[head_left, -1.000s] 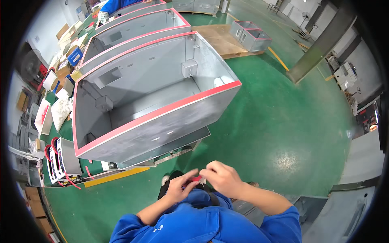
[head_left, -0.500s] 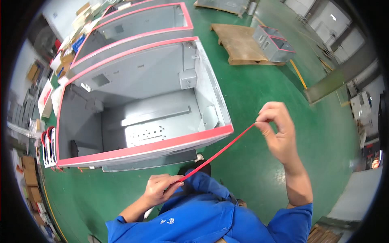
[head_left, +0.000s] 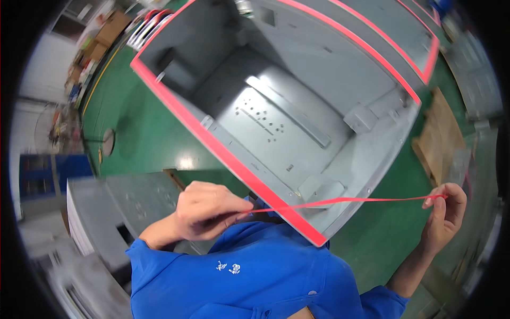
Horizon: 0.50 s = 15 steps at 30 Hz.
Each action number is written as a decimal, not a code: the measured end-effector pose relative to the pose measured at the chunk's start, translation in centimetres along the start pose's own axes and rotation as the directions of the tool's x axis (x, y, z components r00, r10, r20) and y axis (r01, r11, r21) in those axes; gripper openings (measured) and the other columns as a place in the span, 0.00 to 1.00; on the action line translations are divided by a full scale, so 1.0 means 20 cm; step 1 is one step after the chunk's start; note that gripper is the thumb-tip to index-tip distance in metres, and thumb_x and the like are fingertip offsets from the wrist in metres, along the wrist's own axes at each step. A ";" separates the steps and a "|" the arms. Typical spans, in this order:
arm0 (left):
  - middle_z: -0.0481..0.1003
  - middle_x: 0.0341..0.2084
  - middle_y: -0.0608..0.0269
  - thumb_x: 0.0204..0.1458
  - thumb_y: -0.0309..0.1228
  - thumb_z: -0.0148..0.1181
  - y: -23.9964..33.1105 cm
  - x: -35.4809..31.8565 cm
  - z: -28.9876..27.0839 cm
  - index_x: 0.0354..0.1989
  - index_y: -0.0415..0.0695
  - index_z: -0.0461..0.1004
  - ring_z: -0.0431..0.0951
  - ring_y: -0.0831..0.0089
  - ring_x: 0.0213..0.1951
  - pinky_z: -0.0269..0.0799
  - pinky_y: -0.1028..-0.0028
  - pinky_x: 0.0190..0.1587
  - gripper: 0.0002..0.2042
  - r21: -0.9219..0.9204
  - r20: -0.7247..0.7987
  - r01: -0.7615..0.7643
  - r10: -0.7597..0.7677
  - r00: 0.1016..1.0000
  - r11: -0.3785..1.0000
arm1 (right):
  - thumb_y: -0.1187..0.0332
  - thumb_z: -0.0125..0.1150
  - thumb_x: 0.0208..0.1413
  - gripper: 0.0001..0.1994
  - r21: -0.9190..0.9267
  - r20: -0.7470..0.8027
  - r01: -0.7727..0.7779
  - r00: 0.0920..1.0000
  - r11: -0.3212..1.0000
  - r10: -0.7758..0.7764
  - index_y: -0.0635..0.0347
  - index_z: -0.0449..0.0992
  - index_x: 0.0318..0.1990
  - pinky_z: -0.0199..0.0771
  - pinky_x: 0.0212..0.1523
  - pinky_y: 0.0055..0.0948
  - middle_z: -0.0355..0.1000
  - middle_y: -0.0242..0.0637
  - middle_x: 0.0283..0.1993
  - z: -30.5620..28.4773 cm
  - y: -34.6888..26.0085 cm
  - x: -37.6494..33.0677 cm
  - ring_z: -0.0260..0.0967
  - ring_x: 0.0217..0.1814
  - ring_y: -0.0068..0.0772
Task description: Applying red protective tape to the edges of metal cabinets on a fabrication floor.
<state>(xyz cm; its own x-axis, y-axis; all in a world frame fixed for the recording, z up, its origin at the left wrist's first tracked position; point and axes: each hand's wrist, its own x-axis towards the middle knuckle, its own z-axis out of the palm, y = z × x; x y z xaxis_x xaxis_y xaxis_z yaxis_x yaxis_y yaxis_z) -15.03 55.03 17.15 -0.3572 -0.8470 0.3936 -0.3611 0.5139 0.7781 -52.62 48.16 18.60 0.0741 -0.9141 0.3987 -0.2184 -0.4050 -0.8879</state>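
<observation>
A thin red strip of tape (head_left: 319,203) runs nearly level between my hands, with a slight twist along its length. My left hand (head_left: 204,211) pinches one end near the front of my blue shirt. Out to the right, my right hand (head_left: 447,212) pinches the other end between thumb and fingers. Beneath the strip, a corner of a large grey metal cabinet (head_left: 289,114) points toward me, open side up. Red edging (head_left: 228,158) lines its near-left rim and far rim; the right-hand edge (head_left: 380,170) shows bare metal. The strip crosses above that near corner.
More red-edged cabinets (head_left: 393,32) stand beyond at the upper right. A wooden pallet (head_left: 438,138) lies on the green floor to the right. Grey metal housings (head_left: 122,207) sit at my left, near a blue cabinet (head_left: 56,175). Cardboard boxes (head_left: 112,29) are stacked at the upper left.
My view has turned, so the cabinet now appears rotated, its near corner in front of me. The strip has gone from steeply slanted to almost level, over that corner. Both hands keep their pinch.
</observation>
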 end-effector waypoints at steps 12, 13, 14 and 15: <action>0.72 0.25 0.58 0.47 0.17 0.53 0.50 0.01 0.62 0.32 0.35 0.69 0.73 0.77 0.26 0.70 0.81 0.26 0.04 -0.021 -0.664 0.520 -0.400 0.632 0.854 | 0.77 0.48 0.54 0.03 0.230 0.604 0.002 0.784 0.973 -0.144 0.64 0.64 0.36 0.62 0.31 0.18 0.62 0.37 0.33 -0.23 0.32 0.62 0.60 0.29 0.21; 0.72 0.25 0.58 0.47 0.18 0.55 0.54 0.01 0.66 0.31 0.35 0.70 0.72 0.77 0.26 0.70 0.81 0.26 0.04 -0.019 -0.686 0.553 -0.414 0.599 0.833 | 0.77 0.48 0.54 0.03 0.237 0.632 0.005 0.759 0.972 -0.157 0.63 0.64 0.36 0.61 0.31 0.17 0.62 0.36 0.34 -0.23 0.34 0.64 0.60 0.29 0.21; 0.72 0.25 0.59 0.47 0.19 0.56 0.57 0.03 0.71 0.32 0.35 0.70 0.72 0.77 0.25 0.70 0.81 0.26 0.04 -0.171 -0.711 0.552 -0.490 0.504 0.816 | 0.78 0.47 0.54 0.02 0.239 0.649 0.010 0.742 0.971 -0.167 0.63 0.64 0.35 0.61 0.31 0.17 0.61 0.35 0.35 -0.24 0.36 0.66 0.59 0.30 0.20; 0.72 0.25 0.59 0.46 0.20 0.56 0.60 0.04 0.75 0.32 0.35 0.70 0.72 0.77 0.25 0.70 0.81 0.26 0.05 -0.318 -0.716 0.527 -0.564 0.412 0.788 | 0.77 0.49 0.54 0.02 0.225 0.653 -0.004 0.743 0.974 -0.148 0.62 0.65 0.35 0.61 0.29 0.16 0.61 0.32 0.33 -0.25 0.36 0.67 0.60 0.29 0.18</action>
<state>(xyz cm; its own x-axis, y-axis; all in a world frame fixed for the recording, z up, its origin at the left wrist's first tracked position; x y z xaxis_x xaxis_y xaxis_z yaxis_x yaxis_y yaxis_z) -32.56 62.53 19.35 0.6730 -0.7360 0.0736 -0.1994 -0.0847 0.9762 -57.98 33.06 18.68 0.7224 -0.6334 0.2775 0.0058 -0.3956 -0.9184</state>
